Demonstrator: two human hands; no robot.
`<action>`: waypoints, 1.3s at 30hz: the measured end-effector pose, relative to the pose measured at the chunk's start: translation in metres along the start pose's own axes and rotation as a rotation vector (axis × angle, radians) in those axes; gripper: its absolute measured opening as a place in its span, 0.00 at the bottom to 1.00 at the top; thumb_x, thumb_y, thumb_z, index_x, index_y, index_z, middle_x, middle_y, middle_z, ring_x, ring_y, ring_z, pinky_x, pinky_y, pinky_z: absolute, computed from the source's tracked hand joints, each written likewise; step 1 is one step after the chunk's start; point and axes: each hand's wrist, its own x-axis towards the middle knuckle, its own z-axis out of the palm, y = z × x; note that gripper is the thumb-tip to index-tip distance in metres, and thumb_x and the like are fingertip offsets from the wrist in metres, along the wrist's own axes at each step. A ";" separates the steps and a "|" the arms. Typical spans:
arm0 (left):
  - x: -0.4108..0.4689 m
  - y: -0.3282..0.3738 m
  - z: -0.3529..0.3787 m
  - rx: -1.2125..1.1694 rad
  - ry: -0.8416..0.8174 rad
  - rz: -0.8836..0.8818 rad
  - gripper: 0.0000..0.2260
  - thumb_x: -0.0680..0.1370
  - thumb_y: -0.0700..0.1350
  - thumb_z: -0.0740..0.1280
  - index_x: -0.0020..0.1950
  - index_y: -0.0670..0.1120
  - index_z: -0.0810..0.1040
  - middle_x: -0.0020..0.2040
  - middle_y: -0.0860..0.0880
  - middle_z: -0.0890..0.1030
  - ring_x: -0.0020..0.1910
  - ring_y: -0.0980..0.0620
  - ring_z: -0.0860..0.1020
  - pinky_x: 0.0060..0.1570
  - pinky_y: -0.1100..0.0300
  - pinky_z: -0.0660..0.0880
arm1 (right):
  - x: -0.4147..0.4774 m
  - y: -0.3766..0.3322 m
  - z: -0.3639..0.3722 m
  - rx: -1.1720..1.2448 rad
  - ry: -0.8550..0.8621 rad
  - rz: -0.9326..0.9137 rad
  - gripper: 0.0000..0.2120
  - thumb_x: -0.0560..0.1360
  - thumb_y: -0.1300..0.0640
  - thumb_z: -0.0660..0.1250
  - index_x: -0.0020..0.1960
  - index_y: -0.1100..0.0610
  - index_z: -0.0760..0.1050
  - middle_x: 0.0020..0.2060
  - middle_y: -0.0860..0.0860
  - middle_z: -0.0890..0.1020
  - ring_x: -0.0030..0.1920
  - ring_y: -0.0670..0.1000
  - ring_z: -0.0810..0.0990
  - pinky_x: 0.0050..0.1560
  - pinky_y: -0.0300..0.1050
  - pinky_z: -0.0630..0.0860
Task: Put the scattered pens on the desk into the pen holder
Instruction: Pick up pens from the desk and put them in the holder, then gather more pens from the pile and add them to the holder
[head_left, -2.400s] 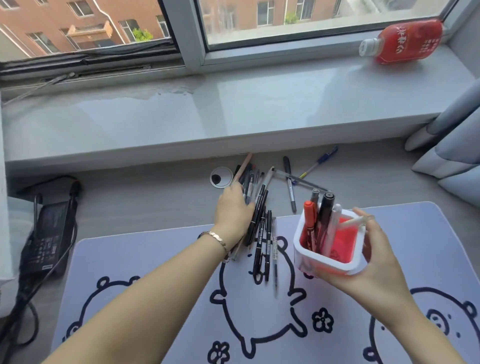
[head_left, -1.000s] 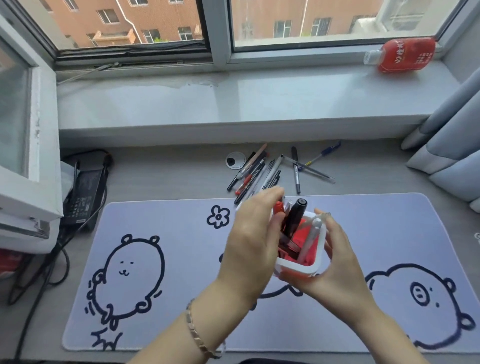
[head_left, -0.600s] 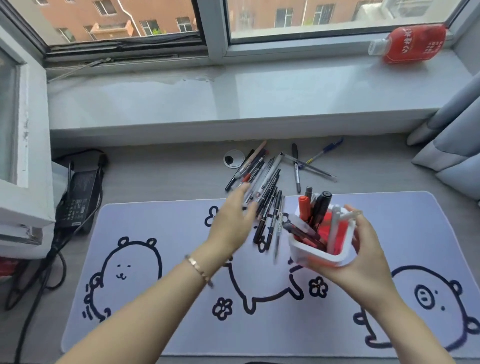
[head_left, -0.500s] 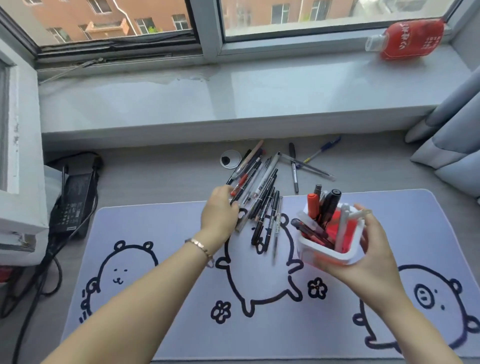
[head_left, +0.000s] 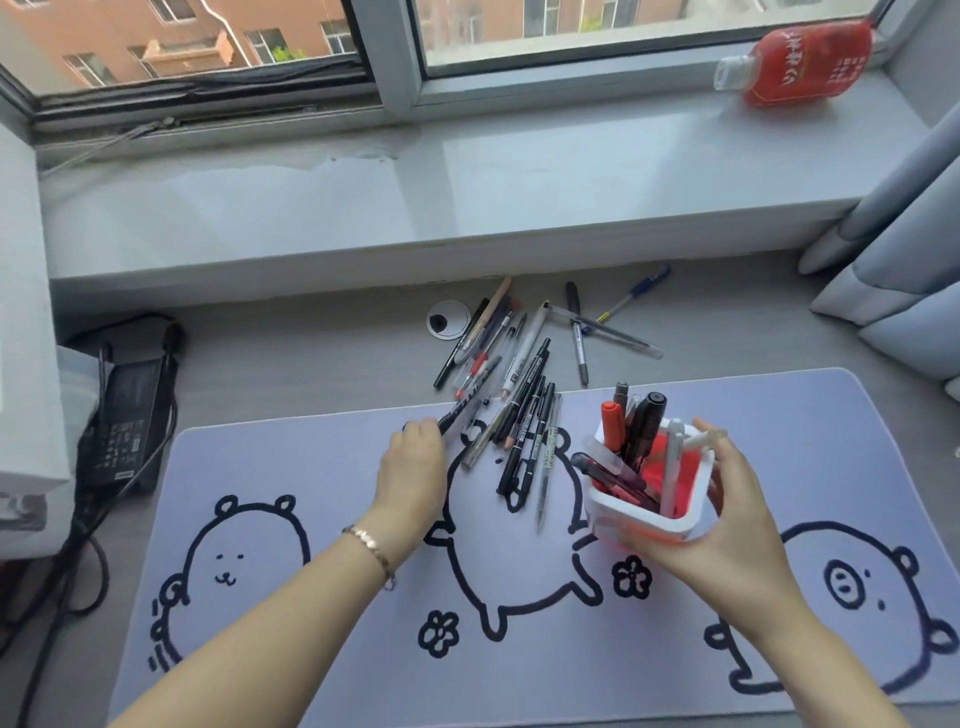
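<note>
Right hand (head_left: 727, 525) cups a white pen holder (head_left: 647, 506) with a red inside, fingers wrapped around its far side and base, holding it tilted toward the left above the lilac desk mat (head_left: 322, 613). The holder already carries several pens: an orange marker (head_left: 611, 423), a black marker (head_left: 645, 421), a dark red pen (head_left: 613, 475) lying across the rim, and white ones on the right side.

Left hand (head_left: 413, 467) rests knuckles-up on the mat, fingers curled down at the near end of a black pen (head_left: 460, 410) at the left edge of the pile; fingertips hidden, so whether it is truly pinched cannot be told. A thin bracelet (head_left: 370, 545) sits at that wrist.

The scattered pens (head_left: 519, 395) lie fanned across the mat's far edge and the grey desk (head_left: 311, 364) beyond. Three more pens (head_left: 597, 325) lie crossed to the right, apart from the pile. A red bottle (head_left: 800, 65) lies on the windowsill (head_left: 415, 197).
</note>
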 end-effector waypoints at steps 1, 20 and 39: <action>-0.010 -0.005 -0.003 -0.112 -0.011 -0.039 0.07 0.80 0.36 0.54 0.55 0.38 0.69 0.54 0.39 0.73 0.50 0.39 0.74 0.45 0.53 0.68 | -0.002 0.000 0.001 -0.007 -0.004 -0.006 0.47 0.48 0.42 0.81 0.63 0.45 0.66 0.58 0.29 0.66 0.61 0.39 0.69 0.61 0.40 0.65; -0.115 -0.019 -0.111 -0.947 0.437 -0.150 0.06 0.75 0.37 0.67 0.45 0.47 0.81 0.29 0.52 0.80 0.24 0.63 0.76 0.28 0.76 0.71 | -0.029 -0.007 0.012 -0.062 -0.117 -0.099 0.47 0.53 0.54 0.82 0.67 0.49 0.64 0.57 0.30 0.66 0.52 0.25 0.69 0.55 0.39 0.69; -0.129 0.074 -0.072 -0.437 0.403 0.487 0.17 0.77 0.39 0.58 0.64 0.37 0.73 0.65 0.40 0.75 0.66 0.48 0.68 0.69 0.61 0.61 | -0.048 -0.021 0.026 -0.066 -0.121 -0.227 0.47 0.52 0.58 0.83 0.67 0.52 0.65 0.59 0.30 0.65 0.61 0.30 0.67 0.53 0.18 0.63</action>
